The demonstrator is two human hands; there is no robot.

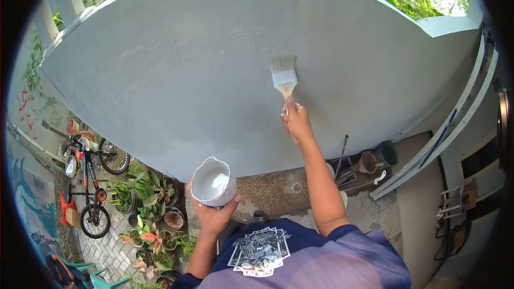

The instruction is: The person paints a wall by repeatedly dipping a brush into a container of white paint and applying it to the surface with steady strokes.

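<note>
My right hand (294, 119) is closed around the handle of a wide paintbrush (284, 77), raised in front of me with its bristles pointing up against a grey wall (214, 69). White paint spots show on my fingers. Lower and to the left, my left hand (211, 215) wraps round a paint-smeared container (210, 184) with a ragged rim. Inside the container lies some white paint (220, 182). Whether the bristle tips press on the wall is hard to tell.
Potted plants (152, 192) and a bicycle (92, 187) stand at the lower left. An aluminium ladder (455, 123) leans at the right. Buckets (386, 153) and a pot (368, 161) sit at the wall's foot. Green chairs (99, 278) are at the bottom left.
</note>
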